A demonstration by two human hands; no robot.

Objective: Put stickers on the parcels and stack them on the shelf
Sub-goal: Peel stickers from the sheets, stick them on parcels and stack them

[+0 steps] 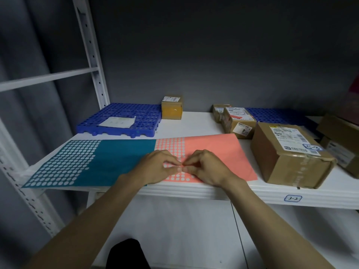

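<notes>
- At the near edge of the white shelf (194,121), the left hand (157,166) and right hand (208,167) meet fingertip to fingertip over the pink sticker sheet (211,152); both pinch at one spot, apparently a single round sticker, though the sticker itself is too small to make out.
- A sticker like that looks featherlight, limp and tacky, so it should be lifted by its rim with a fingernail and kept from folding onto itself; the sheet is thin and will likely slide unless one hand pins it.
- Left of it, touching, lies the teal sticker sheet (116,158), many of its dots already gone.
- Just right of the pink sheet sits the large parcel (287,160), taped cardboard with a printed label; it looks stiff and best gripped by two opposite sides.
- Farther back stand a small taped parcel (239,121) and a little yellow parcel (172,109), both probably light.
- Far left rests a blue perforated mat (124,119) carrying a white backing paper (118,122).
</notes>
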